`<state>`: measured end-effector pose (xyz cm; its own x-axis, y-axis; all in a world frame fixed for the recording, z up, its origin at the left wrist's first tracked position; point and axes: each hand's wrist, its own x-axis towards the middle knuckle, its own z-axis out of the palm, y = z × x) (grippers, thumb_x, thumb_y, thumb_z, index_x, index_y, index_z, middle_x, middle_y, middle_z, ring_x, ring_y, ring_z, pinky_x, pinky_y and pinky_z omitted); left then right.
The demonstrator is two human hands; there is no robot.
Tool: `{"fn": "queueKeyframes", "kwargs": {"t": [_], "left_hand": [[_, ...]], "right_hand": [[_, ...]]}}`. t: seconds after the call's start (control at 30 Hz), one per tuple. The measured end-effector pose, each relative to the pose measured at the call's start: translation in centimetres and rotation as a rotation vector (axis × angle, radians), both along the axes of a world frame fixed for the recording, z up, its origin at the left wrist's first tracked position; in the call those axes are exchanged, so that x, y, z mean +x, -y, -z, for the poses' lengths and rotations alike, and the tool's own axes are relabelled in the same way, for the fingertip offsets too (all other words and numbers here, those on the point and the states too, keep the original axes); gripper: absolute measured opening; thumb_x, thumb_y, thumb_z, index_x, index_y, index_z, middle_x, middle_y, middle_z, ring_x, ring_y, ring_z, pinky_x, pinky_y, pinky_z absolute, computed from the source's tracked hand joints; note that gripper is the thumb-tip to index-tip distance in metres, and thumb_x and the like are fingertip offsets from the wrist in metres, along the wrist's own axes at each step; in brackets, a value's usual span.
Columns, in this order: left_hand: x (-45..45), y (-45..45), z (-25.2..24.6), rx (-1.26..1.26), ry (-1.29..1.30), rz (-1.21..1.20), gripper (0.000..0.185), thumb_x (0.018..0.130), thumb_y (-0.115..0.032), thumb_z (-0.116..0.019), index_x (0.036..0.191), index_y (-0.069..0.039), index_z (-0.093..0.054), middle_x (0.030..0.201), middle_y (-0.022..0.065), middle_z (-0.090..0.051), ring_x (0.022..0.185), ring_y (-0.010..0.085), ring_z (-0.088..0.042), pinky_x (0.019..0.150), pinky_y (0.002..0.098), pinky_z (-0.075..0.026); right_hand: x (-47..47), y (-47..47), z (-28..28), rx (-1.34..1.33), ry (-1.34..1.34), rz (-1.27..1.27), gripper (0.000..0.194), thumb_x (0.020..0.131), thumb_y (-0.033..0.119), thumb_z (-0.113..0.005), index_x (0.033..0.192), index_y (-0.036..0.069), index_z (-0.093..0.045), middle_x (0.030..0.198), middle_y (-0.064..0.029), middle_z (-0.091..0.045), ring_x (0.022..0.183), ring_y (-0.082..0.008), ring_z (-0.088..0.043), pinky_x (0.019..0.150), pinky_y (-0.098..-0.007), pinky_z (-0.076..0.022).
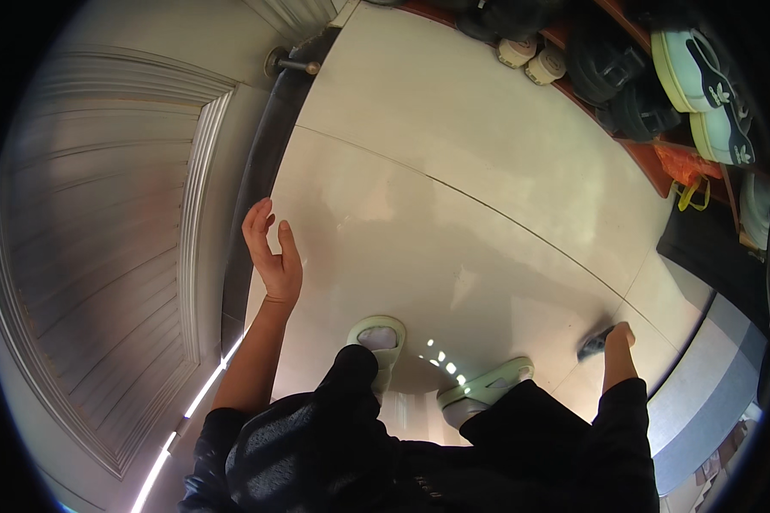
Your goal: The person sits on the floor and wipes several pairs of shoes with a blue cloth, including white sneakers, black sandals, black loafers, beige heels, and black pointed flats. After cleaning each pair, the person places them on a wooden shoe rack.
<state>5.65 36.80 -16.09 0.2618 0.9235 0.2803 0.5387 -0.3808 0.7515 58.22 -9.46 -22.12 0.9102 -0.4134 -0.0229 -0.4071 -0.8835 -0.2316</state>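
Note:
My left hand [273, 253] is raised at the left, fingers apart and thumb up, with nothing in it, near the dark baseboard [256, 167] beside a panelled door. At the lower right, my right hand [621, 335] is closed on a small dark object [595, 344], blurred and too unclear to name. Below are my feet in pale green slippers, one slipper [388, 340] left of centre and the other slipper [500, 381] farther right, on a glossy tiled floor [385, 243].
A shoe rack [641, 167] at the upper right holds dark shoes, white Adidas sneakers [686, 70] and an orange plastic bag [683, 165]. The panelled door [102, 243] stands at the left, with a metal door stop [295, 65] above. A grey and white surface [706, 378] curves along the lower right.

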Motion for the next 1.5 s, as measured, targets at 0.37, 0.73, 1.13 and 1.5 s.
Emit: {"fn": "queueKeyframes", "kwargs": {"t": [0.37, 0.73, 1.13, 1.5], "left_hand": [[4.5, 0.2, -2.7, -0.008, 0.215, 0.068, 0.038, 0.092, 0.005, -0.046, 0.129, -0.001, -0.045, 0.132, 0.0131, -0.041, 0.121, 0.0230, -0.045, 0.098, 0.0353, -0.041], [6.3, 1.4, -3.9, -0.065, 0.157, 0.119, 0.037, 0.093, 0.001, -0.046, 0.129, 0.000, -0.043, 0.132, 0.0119, -0.044, 0.123, 0.0217, -0.043, 0.101, 0.0367, -0.038], [11.5, 2.3, -1.4, -0.223, 0.250, 0.348, 0.039, 0.087, 0.007, -0.049, 0.124, -0.002, -0.047, 0.127, 0.0120, -0.047, 0.118, 0.0223, -0.046, 0.097, 0.0338, -0.040], [8.6, 2.2, -3.5, -0.153, 0.164, 0.256, 0.040, 0.085, 0.010, -0.048, 0.123, -0.001, -0.048, 0.125, 0.0143, -0.048, 0.116, 0.0252, -0.048, 0.096, 0.0354, -0.040]], "right_hand": [[-35.4, -44.1, -6.1, 0.748, 0.010, -2.111, 0.035, 0.076, 0.012, -0.059, 0.110, 0.008, -0.063, 0.128, -0.0067, -0.049, 0.120, -0.0302, -0.043, 0.097, -0.0387, -0.0423], [-13.1, -36.6, 1.0, 0.140, 0.303, -1.460, 0.046, 0.073, 0.015, -0.062, 0.119, 0.014, -0.060, 0.131, -0.0015, -0.051, 0.105, -0.0278, -0.047, 0.085, -0.0384, -0.0436], [6.2, 13.8, -5.9, 0.303, 0.520, 0.428, 0.030, 0.083, 0.027, -0.050, 0.090, 0.005, -0.070, 0.085, -0.0157, -0.068, 0.064, -0.0247, -0.067, 0.047, -0.0372, -0.0558], [-19.1, -51.0, -3.7, 0.447, 0.455, -1.901, 0.041, 0.073, 0.008, -0.065, 0.113, 0.016, -0.063, 0.133, 0.0035, -0.049, 0.098, -0.0204, -0.051, 0.076, -0.0319, -0.0503]]}}
